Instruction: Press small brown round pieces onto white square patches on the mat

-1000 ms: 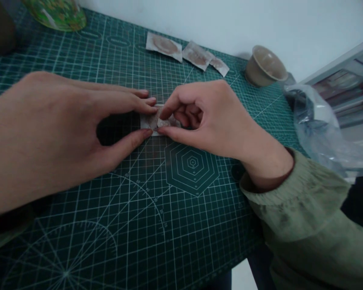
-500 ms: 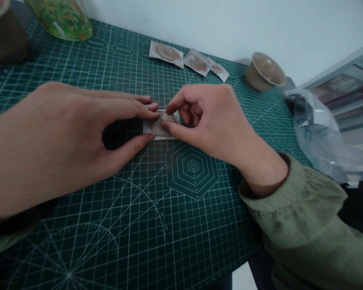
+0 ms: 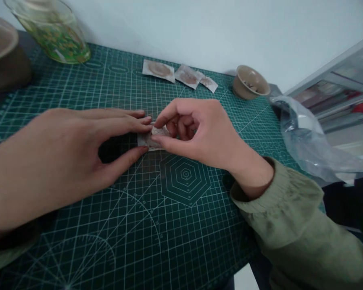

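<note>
A small pale sheet with brown smears, like sandpaper [image 3: 144, 140], lies flat on the green cutting mat [image 3: 193, 229]. My left hand [image 3: 87, 145] reaches over its left end, fingers stretched out; the fingertips touch its far edge and the thumb its near edge. Thumb and forefinger of my right hand [image 3: 196, 129] pinch a small pale piece [image 3: 159, 131] with a ring-like pattern, down against the sheet. The other fingers of that hand are curled in. My right hand covers the sheet's right end.
Three brown-smeared pale sheets [image 3: 158, 70] lie along the mat's far edge. A small brown bowl [image 3: 250, 82] stands to their right, beside a clear plastic bag [image 3: 308, 137]. At the far left are a green-patterned glass jug [image 3: 60, 40] and a brown pot [image 3: 6, 60].
The whole view has shifted, so the scene sits lower. My right hand has moved slightly left along the sheet with the small piece, toward my left fingertips. My left hand keeps its place.
</note>
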Motion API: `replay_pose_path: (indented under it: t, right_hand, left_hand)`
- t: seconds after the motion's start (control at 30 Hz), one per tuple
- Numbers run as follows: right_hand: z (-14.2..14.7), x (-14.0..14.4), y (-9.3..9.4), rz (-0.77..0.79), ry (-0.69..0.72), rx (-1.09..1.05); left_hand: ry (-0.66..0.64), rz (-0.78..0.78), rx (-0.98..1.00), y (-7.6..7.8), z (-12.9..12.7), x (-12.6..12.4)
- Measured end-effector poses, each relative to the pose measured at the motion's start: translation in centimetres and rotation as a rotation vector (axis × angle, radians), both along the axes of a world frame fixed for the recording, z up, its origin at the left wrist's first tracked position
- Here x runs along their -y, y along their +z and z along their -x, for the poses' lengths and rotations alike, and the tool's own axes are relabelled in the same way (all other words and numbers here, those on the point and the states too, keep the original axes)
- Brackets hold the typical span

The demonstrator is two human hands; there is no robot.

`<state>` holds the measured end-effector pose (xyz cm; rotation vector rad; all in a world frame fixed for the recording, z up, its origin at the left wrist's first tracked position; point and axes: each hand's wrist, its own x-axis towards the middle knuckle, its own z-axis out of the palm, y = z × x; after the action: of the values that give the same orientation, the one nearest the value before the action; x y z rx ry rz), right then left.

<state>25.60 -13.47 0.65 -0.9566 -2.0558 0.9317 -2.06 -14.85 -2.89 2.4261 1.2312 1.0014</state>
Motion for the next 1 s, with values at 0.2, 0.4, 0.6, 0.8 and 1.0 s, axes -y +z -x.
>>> replay_pose_path:
  t: [0.2, 0.4, 0.6, 0.8, 1.0]
  right_hand:
    - [-0.4, -0.3, 0.3, 0.160, 0.053, -0.350]
    - [-0.5, -0.4, 0.1, 0.329, 0.220, -0.519]
    - [-0.6, -0.4, 0.1, 0.393, 0.232, -0.535]
    - [-0.6, -0.4, 0.1, 0.416, 0.240, -0.568]
    - [-0.7, -0.6, -0.1, 0.424, 0.278, -0.624]
  left_hand:
    - [-0.085, -0.232, -0.133, 2.0, -0.8, 0.3]
    - [-0.016, -0.134, 0.108, 3.9, -2.5, 1.7]
    - [-0.061, -0.112, 0.232, 3.9, -2.6, 1.2]
    - [-0.013, -0.115, 0.291, 4.0, -3.1, 1.5]
    - [0.000, -0.115, 0.311, 4.0, -3.1, 1.7]
